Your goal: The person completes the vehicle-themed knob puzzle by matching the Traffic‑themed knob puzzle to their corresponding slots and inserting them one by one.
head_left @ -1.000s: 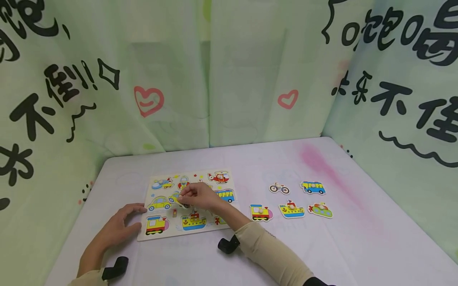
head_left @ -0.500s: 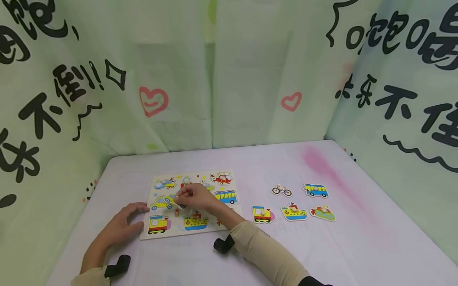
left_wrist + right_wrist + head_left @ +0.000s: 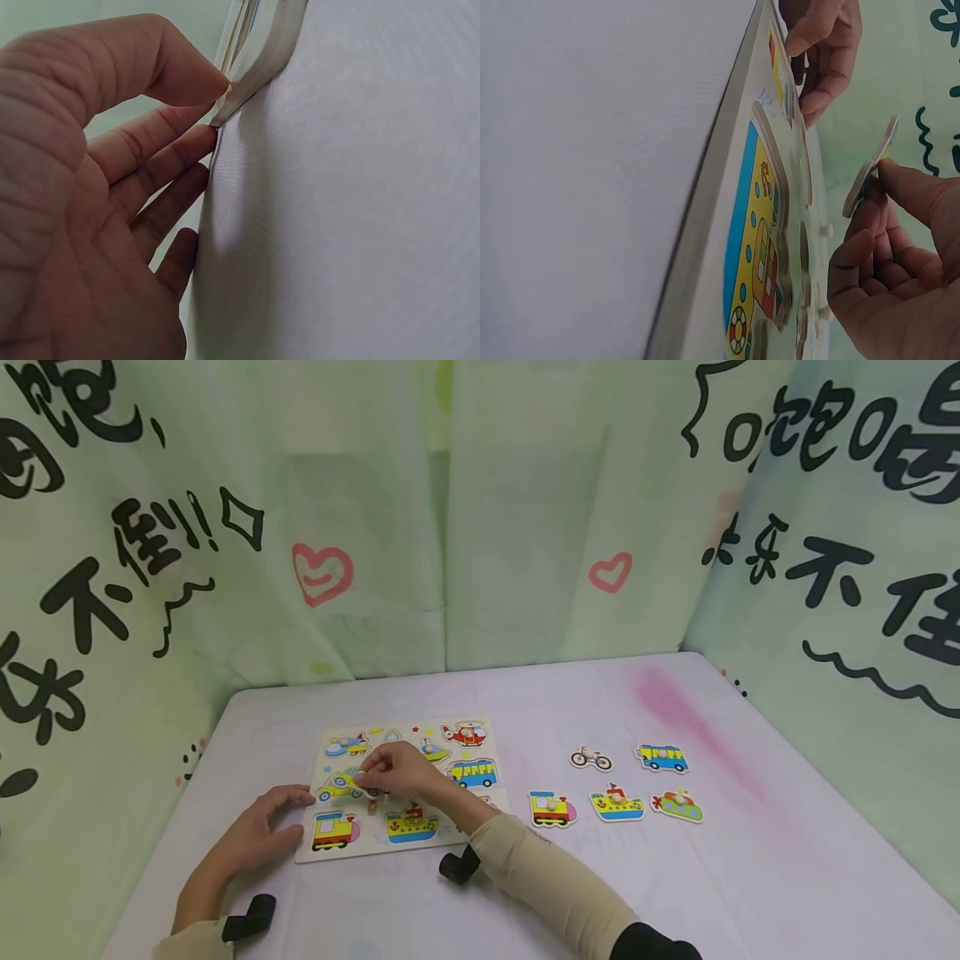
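A white wooden puzzle board (image 3: pixel 372 843) with printed vehicles lies on the table. Just over its left part, my right hand (image 3: pixel 401 770) pinches a small yellow car puzzle piece (image 3: pixel 857 192) between thumb and fingers. In the right wrist view that piece is tilted and apart from the board. Below and left of it shows the board's yellow car picture (image 3: pixel 334 787), partly covered. My left hand (image 3: pixel 258 831) rests at the board's left edge, its thumb and fingertips (image 3: pixel 201 139) touching the rim and its fingers fairly straight.
Right of the board lie several loose pieces: a bicycle (image 3: pixel 591 759), a bus (image 3: pixel 662 758), a train (image 3: pixel 552 809), a ship (image 3: pixel 617 804) and a submarine (image 3: pixel 677 806). A green curtain (image 3: pixel 517 568) with lettering surrounds the white-covered table (image 3: pixel 585 877).
Over the board, my right hand has shifted slightly left with the car piece, toward the yellow car picture. My left hand stays at the board's edge.
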`<state>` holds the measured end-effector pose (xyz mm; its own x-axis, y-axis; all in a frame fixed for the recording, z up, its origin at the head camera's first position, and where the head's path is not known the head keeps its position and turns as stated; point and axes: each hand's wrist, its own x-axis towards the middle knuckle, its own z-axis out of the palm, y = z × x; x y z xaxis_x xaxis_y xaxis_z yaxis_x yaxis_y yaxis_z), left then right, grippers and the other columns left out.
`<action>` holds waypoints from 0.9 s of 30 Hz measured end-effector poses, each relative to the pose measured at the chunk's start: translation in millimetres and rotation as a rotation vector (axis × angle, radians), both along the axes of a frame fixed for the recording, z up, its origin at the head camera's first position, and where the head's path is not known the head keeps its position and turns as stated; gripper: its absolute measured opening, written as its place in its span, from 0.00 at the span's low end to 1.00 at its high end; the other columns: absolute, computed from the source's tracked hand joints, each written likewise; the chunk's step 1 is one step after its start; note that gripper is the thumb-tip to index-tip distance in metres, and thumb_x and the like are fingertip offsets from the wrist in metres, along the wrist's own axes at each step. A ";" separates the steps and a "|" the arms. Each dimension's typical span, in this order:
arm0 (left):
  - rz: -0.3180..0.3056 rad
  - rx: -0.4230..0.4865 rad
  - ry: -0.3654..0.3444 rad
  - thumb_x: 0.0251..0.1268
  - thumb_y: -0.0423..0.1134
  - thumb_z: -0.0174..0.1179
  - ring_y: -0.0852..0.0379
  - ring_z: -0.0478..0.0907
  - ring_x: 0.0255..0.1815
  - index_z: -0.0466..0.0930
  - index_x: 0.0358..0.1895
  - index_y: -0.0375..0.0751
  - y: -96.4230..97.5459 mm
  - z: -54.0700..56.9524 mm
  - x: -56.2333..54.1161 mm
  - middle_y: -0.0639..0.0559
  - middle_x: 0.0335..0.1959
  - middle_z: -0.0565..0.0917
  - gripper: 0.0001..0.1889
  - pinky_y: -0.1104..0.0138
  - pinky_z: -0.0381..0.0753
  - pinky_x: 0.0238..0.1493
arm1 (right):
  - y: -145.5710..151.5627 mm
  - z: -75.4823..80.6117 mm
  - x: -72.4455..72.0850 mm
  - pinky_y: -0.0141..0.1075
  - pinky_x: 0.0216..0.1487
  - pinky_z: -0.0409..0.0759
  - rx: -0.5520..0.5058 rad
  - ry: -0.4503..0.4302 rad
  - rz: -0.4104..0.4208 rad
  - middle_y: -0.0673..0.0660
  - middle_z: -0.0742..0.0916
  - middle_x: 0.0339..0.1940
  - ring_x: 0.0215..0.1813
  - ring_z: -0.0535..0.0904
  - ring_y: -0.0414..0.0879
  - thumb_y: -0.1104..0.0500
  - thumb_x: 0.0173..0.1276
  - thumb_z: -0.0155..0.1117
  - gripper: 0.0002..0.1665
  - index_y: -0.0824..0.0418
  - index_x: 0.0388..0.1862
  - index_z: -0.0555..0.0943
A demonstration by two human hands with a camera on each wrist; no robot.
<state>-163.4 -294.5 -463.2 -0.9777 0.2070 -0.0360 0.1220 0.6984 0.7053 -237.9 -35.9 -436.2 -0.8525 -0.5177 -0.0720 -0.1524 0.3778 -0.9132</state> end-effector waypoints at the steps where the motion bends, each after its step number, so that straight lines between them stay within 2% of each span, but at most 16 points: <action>1: -0.006 0.000 0.007 0.61 0.31 0.65 0.29 0.62 0.74 0.79 0.58 0.40 0.1 -0.4 -0.3 0.34 0.70 0.72 0.20 0.33 0.59 0.72 | -0.7 -0.3 -0.6 0.27 0.28 0.74 0.005 0.003 0.001 0.48 0.84 0.29 0.29 0.75 0.39 0.53 0.70 0.70 0.09 0.58 0.41 0.85; 6: -0.038 0.006 0.064 0.61 0.30 0.64 0.29 0.63 0.73 0.79 0.57 0.39 0.8 -0.1 -4.6 0.34 0.68 0.74 0.19 0.33 0.61 0.72 | -4.7 0.6 -4.2 0.27 0.29 0.72 0.053 0.042 -0.013 0.47 0.84 0.29 0.30 0.75 0.38 0.52 0.70 0.70 0.09 0.57 0.40 0.84; 9: -0.041 0.004 0.071 0.62 0.30 0.63 0.30 0.64 0.73 0.79 0.57 0.40 1.2 0.8 -6.5 0.35 0.68 0.74 0.19 0.34 0.62 0.71 | -8.8 -0.2 -6.0 0.26 0.31 0.73 0.070 0.068 -0.019 0.47 0.84 0.28 0.29 0.77 0.38 0.52 0.69 0.71 0.09 0.57 0.39 0.85; 14: -0.047 0.010 0.090 0.59 0.30 0.65 0.29 0.66 0.71 0.80 0.56 0.39 -2.5 -1.1 -2.0 0.34 0.66 0.76 0.19 0.34 0.64 0.70 | -19.7 -5.0 -3.8 0.25 0.30 0.73 0.122 0.112 0.011 0.47 0.83 0.24 0.26 0.78 0.37 0.53 0.68 0.72 0.08 0.57 0.37 0.85; 21: -0.019 0.011 0.059 0.59 0.28 0.66 0.29 0.66 0.71 0.80 0.54 0.40 -8.3 -3.8 5.6 0.34 0.66 0.76 0.19 0.33 0.64 0.69 | -37.1 -6.0 0.3 0.25 0.29 0.70 0.219 0.164 0.027 0.46 0.81 0.21 0.25 0.75 0.36 0.53 0.68 0.73 0.09 0.55 0.33 0.82; 27: -0.034 0.006 0.059 0.60 0.30 0.66 0.29 0.66 0.71 0.80 0.55 0.41 -4.2 -4.7 -1.3 0.34 0.67 0.75 0.19 0.33 0.64 0.69 | -37.9 -2.7 -5.3 0.24 0.30 0.69 0.296 0.211 0.026 0.46 0.80 0.21 0.25 0.73 0.35 0.56 0.68 0.73 0.08 0.57 0.34 0.83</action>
<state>-164.7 -298.7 -467.9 -0.9705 0.2399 0.0228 0.1867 0.6890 0.7003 -243.3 -73.8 -438.9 -0.8515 -0.5223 -0.0464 -0.3384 0.6151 -0.7122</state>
